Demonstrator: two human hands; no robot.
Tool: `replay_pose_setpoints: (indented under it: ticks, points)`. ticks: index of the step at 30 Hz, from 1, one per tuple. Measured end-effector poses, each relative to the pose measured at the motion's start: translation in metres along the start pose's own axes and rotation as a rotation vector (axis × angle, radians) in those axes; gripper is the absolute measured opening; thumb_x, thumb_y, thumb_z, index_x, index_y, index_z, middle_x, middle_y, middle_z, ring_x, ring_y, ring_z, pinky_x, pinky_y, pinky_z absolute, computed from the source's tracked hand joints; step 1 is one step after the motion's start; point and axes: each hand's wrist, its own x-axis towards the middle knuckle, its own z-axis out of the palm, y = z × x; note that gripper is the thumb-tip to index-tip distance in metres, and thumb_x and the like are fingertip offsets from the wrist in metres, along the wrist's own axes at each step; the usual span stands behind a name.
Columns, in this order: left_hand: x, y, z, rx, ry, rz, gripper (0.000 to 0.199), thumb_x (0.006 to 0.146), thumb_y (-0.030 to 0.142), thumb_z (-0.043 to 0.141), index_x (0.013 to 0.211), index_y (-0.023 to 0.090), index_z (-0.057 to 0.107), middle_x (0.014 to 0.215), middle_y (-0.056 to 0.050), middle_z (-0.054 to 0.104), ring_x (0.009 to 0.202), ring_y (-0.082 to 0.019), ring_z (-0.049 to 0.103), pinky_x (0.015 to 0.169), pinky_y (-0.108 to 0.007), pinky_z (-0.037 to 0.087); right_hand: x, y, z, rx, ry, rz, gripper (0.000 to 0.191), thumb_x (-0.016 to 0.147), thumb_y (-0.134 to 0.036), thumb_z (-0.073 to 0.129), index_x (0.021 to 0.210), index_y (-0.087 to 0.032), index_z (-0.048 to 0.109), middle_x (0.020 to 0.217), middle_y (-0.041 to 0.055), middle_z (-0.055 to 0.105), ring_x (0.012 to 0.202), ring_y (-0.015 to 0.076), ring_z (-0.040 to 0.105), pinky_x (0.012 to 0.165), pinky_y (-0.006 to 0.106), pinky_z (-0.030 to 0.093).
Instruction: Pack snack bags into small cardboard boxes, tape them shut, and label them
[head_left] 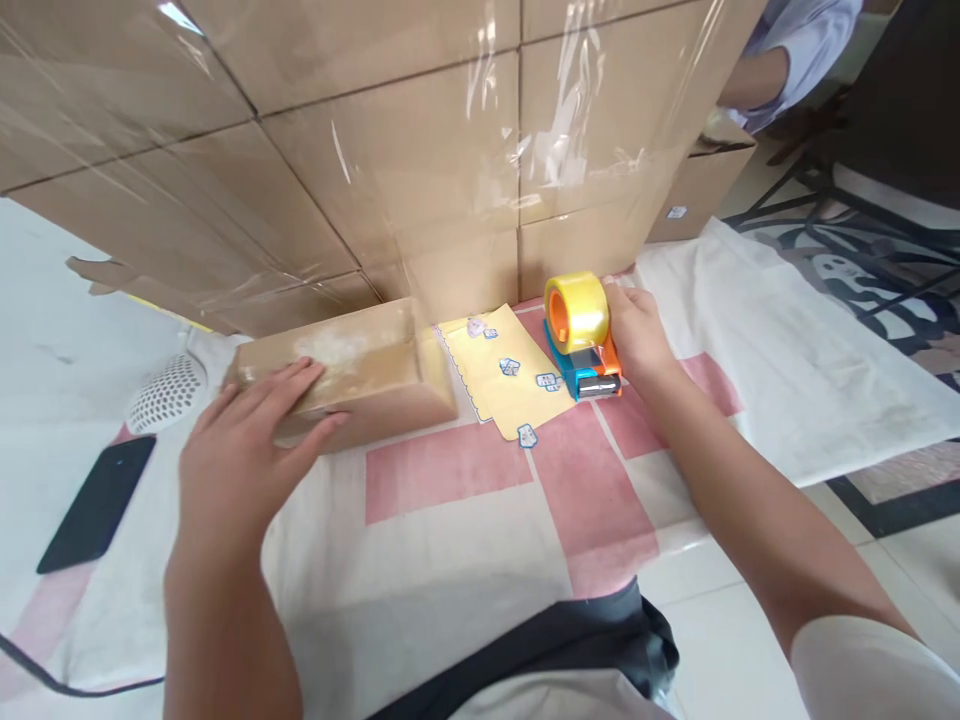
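Note:
My left hand (251,435) lies flat with fingers stretched over the near left part of a small cardboard box (382,350). Clear tape and a whitish patch show on the top of that box. My right hand (637,330) is wrapped round the side of a blue and orange tape dispenser (589,370), which carries a yellowish roll of tape (581,310). The dispenser rests at the right edge of a yellow paper sheet (499,370) with several small stickers on it. One sticker (527,436) sits at the sheet's lower edge.
Tall stacked cardboard boxes (420,150) wrapped in clear film stand behind. A phone (97,503) and a white perforated object (166,392) lie at the left on the white and pink cloth (450,470). Another person's arm (757,78) reaches by an open box (697,190) at the right.

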Motion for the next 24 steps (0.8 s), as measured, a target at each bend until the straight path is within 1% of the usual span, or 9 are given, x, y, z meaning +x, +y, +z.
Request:
replay_pose_setpoints:
  ticks: [2, 4, 6, 8, 9, 12, 15, 18, 24]
  points:
    - [-0.005, -0.014, -0.006, 0.027, 0.019, -0.050, 0.050, 0.091, 0.049, 0.066, 0.137, 0.033, 0.063, 0.133, -0.004, 0.070, 0.118, -0.035, 0.069, 0.110, -0.059, 0.049, -0.004, -0.002, 0.002, 0.049, 0.012, -0.002, 0.054, 0.085, -0.068, 0.062, 0.062, -0.021, 0.052, 0.059, 0.0013, 0.050, 0.051, 0.0116, 0.045, 0.047, 0.028, 0.038]
    - [-0.008, -0.015, -0.010, 0.073, 0.019, -0.063, 0.058, 0.091, 0.043, 0.066, 0.147, 0.033, 0.054, 0.148, -0.008, 0.058, 0.132, -0.041, 0.058, 0.114, -0.066, 0.041, -0.007, -0.004, 0.003, 0.086, 0.027, -0.024, 0.055, 0.085, -0.070, 0.061, 0.062, -0.022, 0.049, 0.059, 0.0008, 0.049, 0.050, 0.0113, 0.045, 0.047, 0.027, 0.039]
    - [-0.010, 0.002, -0.009, 0.057, 0.135, 0.028, 0.069, 0.087, 0.034, 0.072, 0.152, 0.031, 0.047, 0.159, -0.011, 0.046, 0.143, -0.044, 0.046, 0.117, -0.067, 0.036, -0.009, -0.005, 0.004, 0.115, 0.045, -0.060, 0.056, 0.086, -0.071, 0.059, 0.062, -0.022, 0.046, 0.058, 0.0000, 0.047, 0.050, 0.0113, 0.046, 0.048, 0.027, 0.041]
    - [-0.012, 0.037, 0.003, -0.063, 0.263, 0.230, 0.073, 0.082, 0.027, 0.077, 0.150, 0.028, 0.050, 0.153, -0.011, 0.053, 0.141, -0.040, 0.050, 0.116, -0.060, 0.042, -0.011, -0.005, 0.004, 0.140, 0.056, -0.107, 0.057, 0.087, -0.072, 0.057, 0.064, -0.022, 0.045, 0.059, -0.0006, 0.045, 0.051, 0.0118, 0.048, 0.048, 0.028, 0.043]
    - [-0.013, 0.058, 0.014, -0.154, 0.188, 0.345, 0.070, 0.084, 0.025, 0.074, 0.150, 0.027, 0.050, 0.147, -0.011, 0.059, 0.136, -0.035, 0.056, 0.116, -0.055, 0.044, -0.012, -0.005, 0.005, 0.151, 0.056, -0.132, 0.057, 0.088, -0.073, 0.056, 0.064, -0.022, 0.045, 0.059, -0.0007, 0.045, 0.052, 0.0121, 0.049, 0.049, 0.028, 0.043]
    - [-0.016, 0.114, 0.054, -0.278, -0.346, 0.631, 0.060, 0.098, 0.045, 0.057, 0.153, 0.024, 0.044, 0.153, -0.010, 0.054, 0.144, -0.027, 0.049, 0.123, -0.050, 0.035, -0.015, -0.005, 0.007, 0.166, 0.055, -0.185, 0.059, 0.089, -0.074, 0.053, 0.064, -0.022, 0.047, 0.059, -0.0009, 0.045, 0.053, 0.0121, 0.051, 0.050, 0.027, 0.042]
    - [-0.008, 0.140, 0.090, -0.362, -0.605, 0.636, 0.066, 0.100, 0.060, 0.045, 0.153, 0.022, 0.044, 0.163, -0.008, 0.039, 0.154, -0.029, 0.033, 0.126, -0.052, 0.028, -0.017, -0.005, 0.007, 0.143, 0.067, -0.191, 0.059, 0.089, -0.074, 0.053, 0.064, -0.022, 0.047, 0.059, -0.0005, 0.046, 0.053, 0.0116, 0.049, 0.049, 0.027, 0.041]
    - [0.010, 0.142, 0.109, -0.493, -0.685, 0.591, 0.057, 0.102, 0.057, 0.042, 0.145, 0.022, 0.052, 0.164, -0.007, 0.039, 0.157, -0.027, 0.025, 0.128, -0.050, 0.026, -0.019, -0.004, 0.006, 0.083, 0.065, -0.163, 0.057, 0.090, -0.073, 0.052, 0.065, -0.022, 0.047, 0.062, 0.0005, 0.049, 0.054, 0.0125, 0.049, 0.050, 0.028, 0.040]
    - [0.029, 0.139, 0.118, -0.661, -0.616, 0.605, 0.046, 0.101, 0.048, 0.050, 0.137, 0.021, 0.057, 0.153, -0.012, 0.053, 0.153, -0.026, 0.035, 0.127, -0.049, 0.030, -0.024, -0.005, 0.007, 0.061, 0.054, -0.166, 0.056, 0.088, -0.072, 0.055, 0.065, -0.022, 0.049, 0.066, 0.0015, 0.051, 0.059, 0.0139, 0.051, 0.053, 0.029, 0.041]
